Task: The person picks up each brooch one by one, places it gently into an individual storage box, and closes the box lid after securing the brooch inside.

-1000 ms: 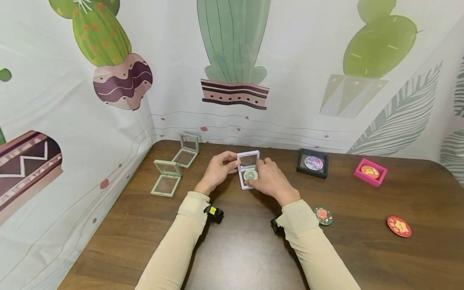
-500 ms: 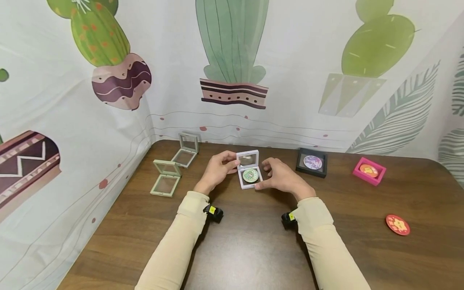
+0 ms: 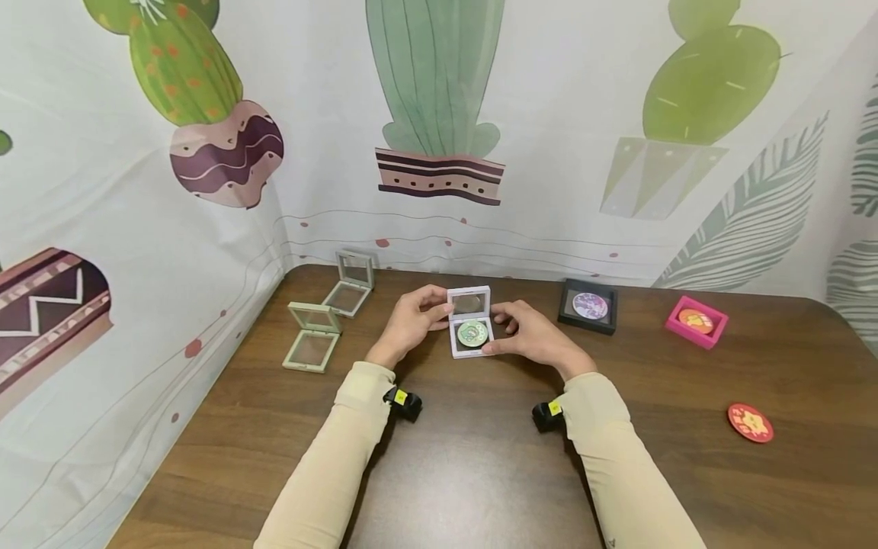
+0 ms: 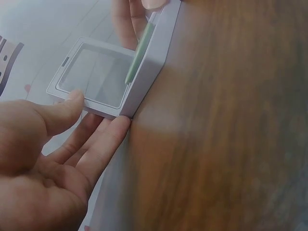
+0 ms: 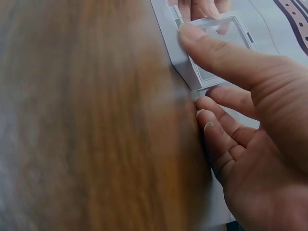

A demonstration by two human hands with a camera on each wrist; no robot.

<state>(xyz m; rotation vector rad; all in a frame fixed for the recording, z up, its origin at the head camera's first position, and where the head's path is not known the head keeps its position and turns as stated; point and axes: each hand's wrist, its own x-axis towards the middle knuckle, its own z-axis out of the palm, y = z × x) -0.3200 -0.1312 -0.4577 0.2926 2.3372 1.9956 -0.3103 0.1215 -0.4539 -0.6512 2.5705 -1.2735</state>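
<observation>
A small lilac display case (image 3: 469,290) stands open on the table, its lid upright at the back. In its base lies a round pale green badge (image 3: 472,333), which shows edge-on as a green rim (image 4: 139,53) in the left wrist view. My left hand (image 3: 414,314) pinches the lid's left side, thumb (image 4: 62,113) in front and fingers behind. On the other side, my right hand (image 3: 533,335) grips the case, with the thumb (image 5: 216,55) on the front right corner of the base and fingers (image 5: 224,125) by the hinge.
At the left stand an open pale green case (image 3: 292,362) and an open grey case (image 3: 343,307). To the right are a black case (image 3: 568,311) with a purple badge, a pink case (image 3: 675,324) with an orange badge, and a loose red badge (image 3: 751,423).
My right hand has drawn back from over the green badge to the case's right edge, uncovering the badge. The right sleeve now hides a loose dark green badge. My left hand stays put.
</observation>
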